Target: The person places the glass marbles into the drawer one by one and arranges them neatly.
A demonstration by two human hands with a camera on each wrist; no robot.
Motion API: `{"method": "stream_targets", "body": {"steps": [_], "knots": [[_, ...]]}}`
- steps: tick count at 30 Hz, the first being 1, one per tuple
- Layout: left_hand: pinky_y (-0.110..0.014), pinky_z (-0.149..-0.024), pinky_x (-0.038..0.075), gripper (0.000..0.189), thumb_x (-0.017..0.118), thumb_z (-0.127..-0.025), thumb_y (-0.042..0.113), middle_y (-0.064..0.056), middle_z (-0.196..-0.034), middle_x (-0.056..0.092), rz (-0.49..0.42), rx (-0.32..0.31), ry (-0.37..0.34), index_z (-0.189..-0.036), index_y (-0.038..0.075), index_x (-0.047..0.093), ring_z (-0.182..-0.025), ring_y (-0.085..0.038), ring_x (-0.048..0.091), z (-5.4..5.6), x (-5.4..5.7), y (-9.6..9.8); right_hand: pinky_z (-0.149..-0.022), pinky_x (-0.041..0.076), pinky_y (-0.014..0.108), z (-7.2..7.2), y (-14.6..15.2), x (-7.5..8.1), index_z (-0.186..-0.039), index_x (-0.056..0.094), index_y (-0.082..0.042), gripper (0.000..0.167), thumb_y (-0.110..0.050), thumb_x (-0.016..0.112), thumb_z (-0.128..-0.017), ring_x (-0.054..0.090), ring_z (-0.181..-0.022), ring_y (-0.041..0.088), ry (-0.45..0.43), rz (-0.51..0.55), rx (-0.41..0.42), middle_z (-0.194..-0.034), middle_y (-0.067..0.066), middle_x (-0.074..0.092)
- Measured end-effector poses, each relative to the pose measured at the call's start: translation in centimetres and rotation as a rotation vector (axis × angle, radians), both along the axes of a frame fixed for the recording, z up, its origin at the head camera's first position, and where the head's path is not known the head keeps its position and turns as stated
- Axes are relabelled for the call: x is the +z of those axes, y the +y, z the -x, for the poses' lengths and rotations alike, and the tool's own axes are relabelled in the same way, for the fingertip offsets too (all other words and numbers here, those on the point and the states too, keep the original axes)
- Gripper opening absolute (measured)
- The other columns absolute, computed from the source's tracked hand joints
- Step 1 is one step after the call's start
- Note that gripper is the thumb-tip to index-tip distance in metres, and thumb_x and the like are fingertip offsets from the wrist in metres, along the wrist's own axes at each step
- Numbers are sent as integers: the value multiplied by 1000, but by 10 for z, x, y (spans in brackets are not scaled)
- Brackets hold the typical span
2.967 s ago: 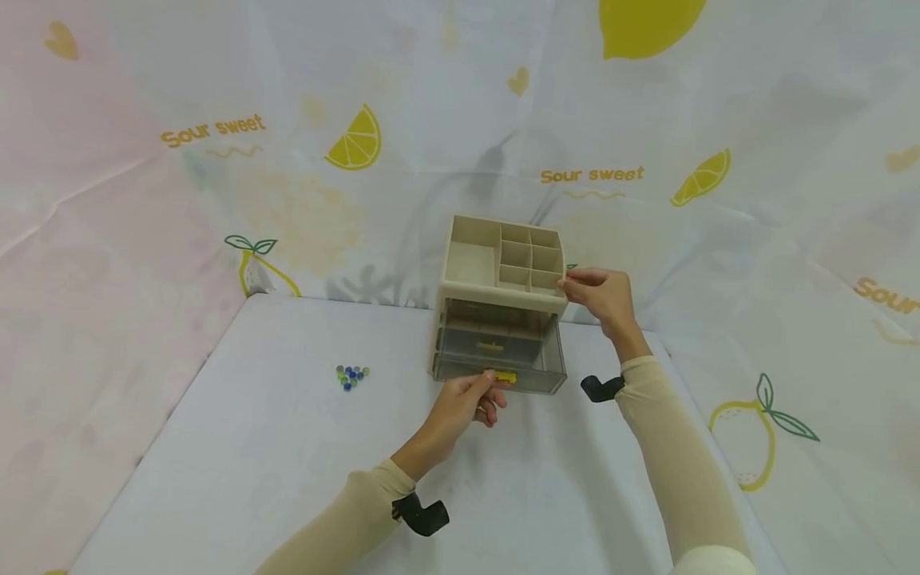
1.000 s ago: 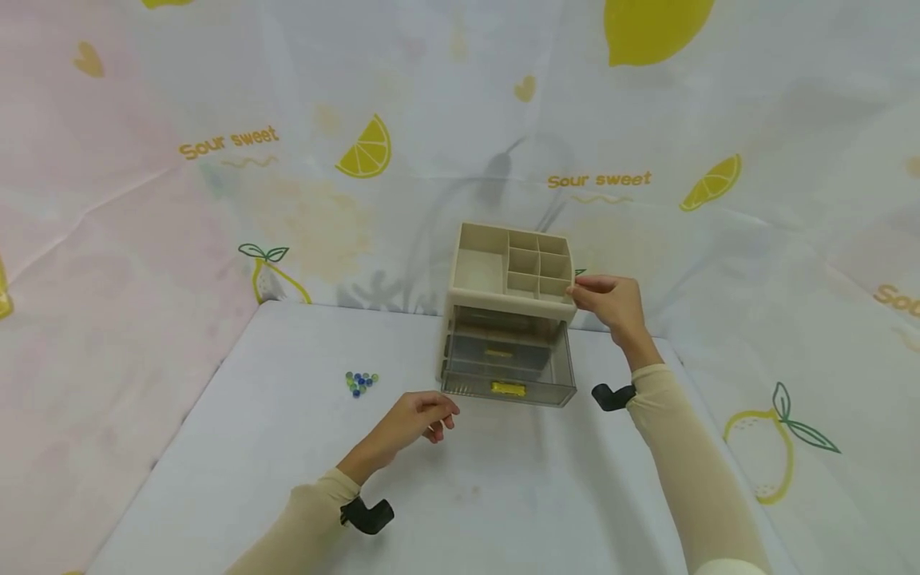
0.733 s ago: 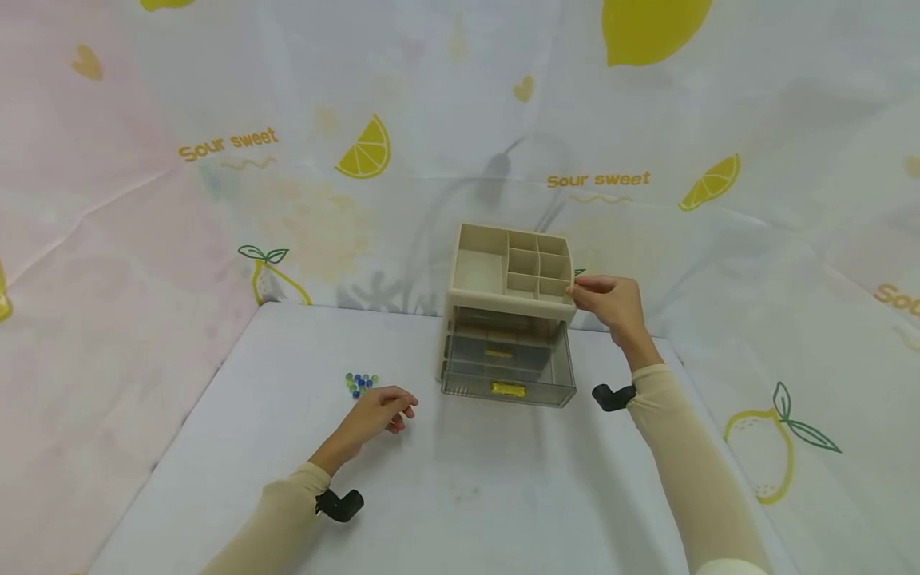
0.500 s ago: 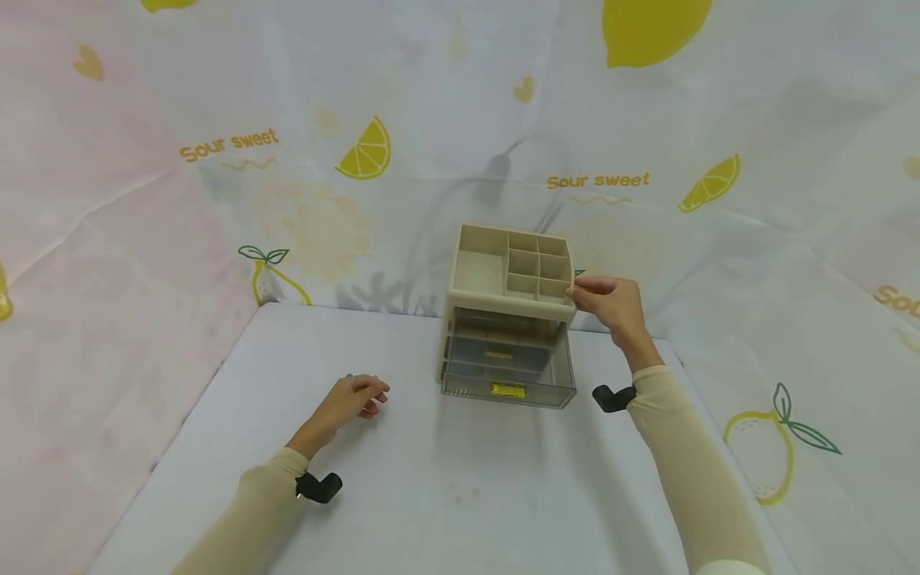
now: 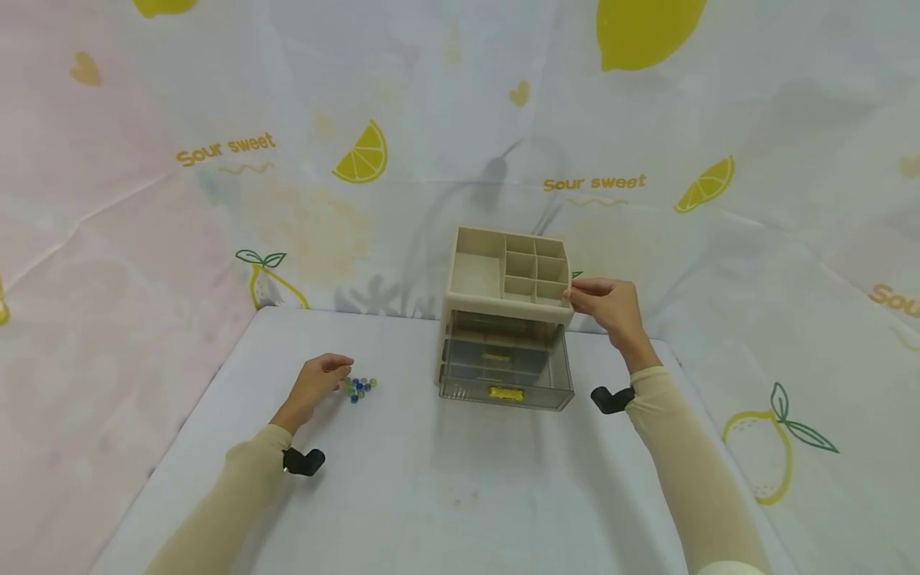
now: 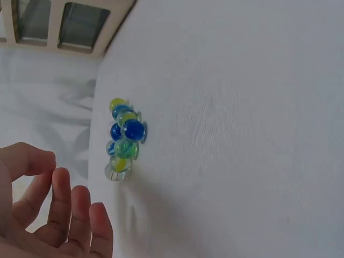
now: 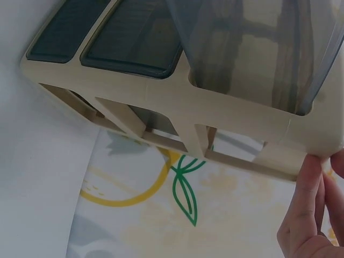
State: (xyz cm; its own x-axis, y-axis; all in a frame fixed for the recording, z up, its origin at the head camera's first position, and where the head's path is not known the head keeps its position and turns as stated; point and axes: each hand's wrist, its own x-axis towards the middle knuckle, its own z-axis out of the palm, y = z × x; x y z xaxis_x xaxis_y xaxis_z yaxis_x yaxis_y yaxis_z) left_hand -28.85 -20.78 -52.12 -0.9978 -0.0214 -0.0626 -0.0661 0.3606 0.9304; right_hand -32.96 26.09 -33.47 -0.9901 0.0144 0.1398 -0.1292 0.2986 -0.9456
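Observation:
My left hand (image 5: 314, 386) hovers just left of a small cluster of glass marbles (image 5: 359, 386), its fingers loosely bent and holding nothing. The left wrist view shows the blue, green, yellow and clear marbles (image 6: 129, 131) grouped on the white surface, apart from the fingers (image 6: 62, 201). A beige desktop organizer (image 5: 503, 305) stands at the back; its clear upper drawer (image 5: 460, 390) is pulled out, with a yellow handle (image 5: 506, 394). With thumb and fingers, my right hand (image 5: 611, 311) pinches the organizer's upper right edge; the right wrist view shows these fingers (image 7: 305, 199) at its corner.
A second drawer with a yellow handle (image 5: 496, 357) shows through the pulled-out one. Open compartments (image 5: 535, 267) top the organizer. A lemon-printed cloth (image 5: 402, 96) hangs behind the white table (image 5: 402, 495).
My left hand has let go of the pulled-out drawer's handle and moved left, passing over the marbles to their left side. My right hand stays on the organizer.

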Motion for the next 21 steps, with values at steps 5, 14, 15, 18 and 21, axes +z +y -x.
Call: {"method": "stream_targets", "body": {"steps": [5, 14, 15, 18, 21], "knots": [[-29, -73, 51, 25, 60, -95, 10, -18, -109, 65, 218, -5, 59, -117, -2, 63, -100, -31, 60, 9, -2, -10, -73, 57, 21, 2, 0, -2, -119, 62, 13, 38, -5, 73, -87, 68, -75, 4, -11, -4, -3, -116, 28, 63], [-43, -80, 54, 22, 65, -89, 7, -18, -106, 67, 373, -96, 65, -109, -2, 67, -99, -33, 62, 17, -5, -12, -73, 57, 20, 3, -2, -3, -118, 64, 10, 39, -9, 75, -86, 68, -74, 3, 13, -6, -10, -120, 30, 60], [-43, -81, 54, 22, 65, -90, 8, -17, -106, 68, 368, -94, 55, -109, -2, 68, -99, -33, 62, 17, -6, -12, -73, 57, 20, 3, -2, -3, -119, 64, 10, 40, -10, 76, -86, 68, -75, 3, 15, -9, -14, -119, 29, 61], [-44, -85, 53, 21, 66, -91, 9, -16, -106, 69, 359, -84, 31, -109, -1, 69, -100, -32, 62, 17, -8, -12, -72, 57, 20, 2, -2, -2, -118, 64, 11, 40, -10, 76, -86, 68, -75, 3, 16, -12, -28, -116, 24, 64], [-45, -87, 52, 20, 67, -91, 9, -15, -104, 69, 362, -86, 31, -108, 0, 69, -99, -32, 62, 17, -10, -12, -72, 57, 20, 2, -1, -2, -118, 64, 11, 40, -9, 76, -86, 68, -75, 3, 20, -21, -33, -112, 19, 66]]}}
